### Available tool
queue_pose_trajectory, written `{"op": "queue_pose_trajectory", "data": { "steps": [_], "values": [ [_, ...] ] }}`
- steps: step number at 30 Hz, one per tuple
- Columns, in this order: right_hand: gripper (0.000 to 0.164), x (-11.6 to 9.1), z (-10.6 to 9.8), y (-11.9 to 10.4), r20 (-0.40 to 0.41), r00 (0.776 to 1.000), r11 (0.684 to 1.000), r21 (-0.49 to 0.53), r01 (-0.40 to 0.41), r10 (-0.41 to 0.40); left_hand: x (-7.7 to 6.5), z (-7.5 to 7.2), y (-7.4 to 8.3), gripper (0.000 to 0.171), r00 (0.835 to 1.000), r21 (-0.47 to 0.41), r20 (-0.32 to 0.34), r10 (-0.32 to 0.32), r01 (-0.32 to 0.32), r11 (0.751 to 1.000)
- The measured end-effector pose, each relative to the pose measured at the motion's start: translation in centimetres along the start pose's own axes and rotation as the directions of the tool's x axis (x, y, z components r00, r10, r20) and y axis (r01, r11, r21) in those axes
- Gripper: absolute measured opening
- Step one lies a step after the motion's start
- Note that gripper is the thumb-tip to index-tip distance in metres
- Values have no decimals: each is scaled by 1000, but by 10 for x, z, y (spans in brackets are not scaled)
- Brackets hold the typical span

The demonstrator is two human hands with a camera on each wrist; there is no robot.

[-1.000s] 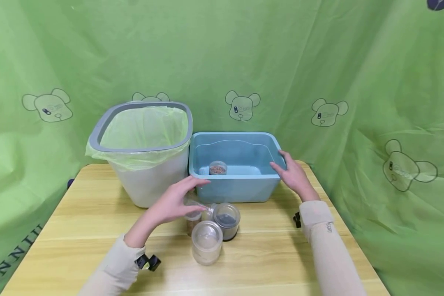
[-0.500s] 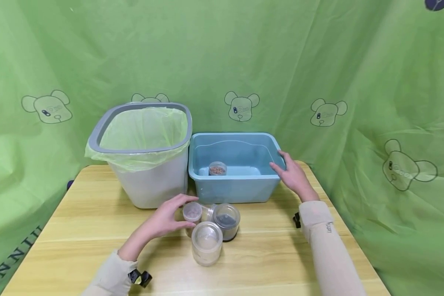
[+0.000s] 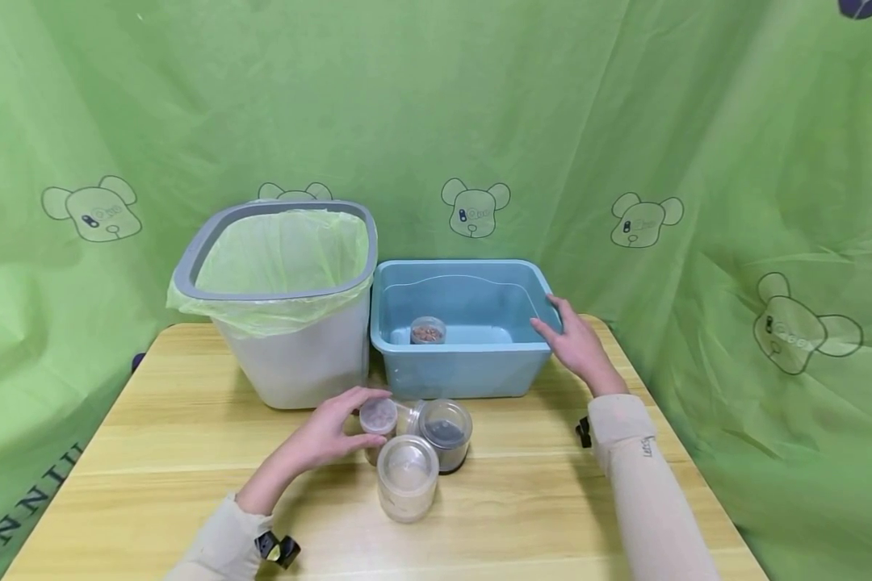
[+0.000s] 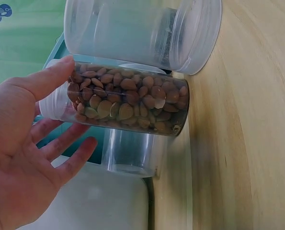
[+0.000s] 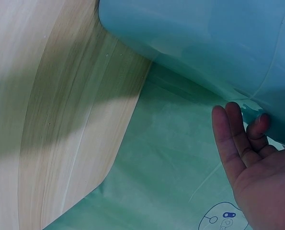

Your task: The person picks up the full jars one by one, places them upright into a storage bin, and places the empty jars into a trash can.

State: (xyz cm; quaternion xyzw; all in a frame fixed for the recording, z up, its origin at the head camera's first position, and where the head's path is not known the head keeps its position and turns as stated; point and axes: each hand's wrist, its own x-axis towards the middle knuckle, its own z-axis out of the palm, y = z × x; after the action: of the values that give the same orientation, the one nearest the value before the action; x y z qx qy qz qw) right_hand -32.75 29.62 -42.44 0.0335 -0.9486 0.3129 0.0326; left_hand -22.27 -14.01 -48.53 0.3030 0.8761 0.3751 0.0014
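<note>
My left hand holds a clear jar of almond-like nuts by its white lid, the thumb on the near side and fingers around the far side. That jar stands upright on the table. Beside it are a larger clear jar and a jar with dark contents. Another clear container shows behind the nuts in the left wrist view. My right hand grips the right rim of a blue plastic bin, thumb over the inside and fingers outside. A small jar with brown contents is inside the bin.
A white trash can with a grey rim and green liner bag stands left of the blue bin. The wooden table lies underneath. A green curtain surrounds its back and sides.
My left hand has moved down and slightly left from in front of the bin, and has come around the nut jar's lid. My right hand has stayed at the bin's rim.
</note>
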Motion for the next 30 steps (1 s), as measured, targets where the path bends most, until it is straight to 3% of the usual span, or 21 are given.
{"op": "queue_pose_trajectory", "data": {
  "steps": [17,24,30],
  "values": [
    [85,-1,0,0,-9,1000,1000,8,9,-9,-1,-4,4,65,999,3,0,55,-55,999],
    [85,-1,0,-1,-7,1000,1000,6,11,-11,3,-18,19,64,997,-2,-31,68,-68,998],
    [83,-1,-1,-1,-3,1000,1000,12,8,-8,11,-37,38,63,988,46,-49,144,-142,989]
  ]
}}
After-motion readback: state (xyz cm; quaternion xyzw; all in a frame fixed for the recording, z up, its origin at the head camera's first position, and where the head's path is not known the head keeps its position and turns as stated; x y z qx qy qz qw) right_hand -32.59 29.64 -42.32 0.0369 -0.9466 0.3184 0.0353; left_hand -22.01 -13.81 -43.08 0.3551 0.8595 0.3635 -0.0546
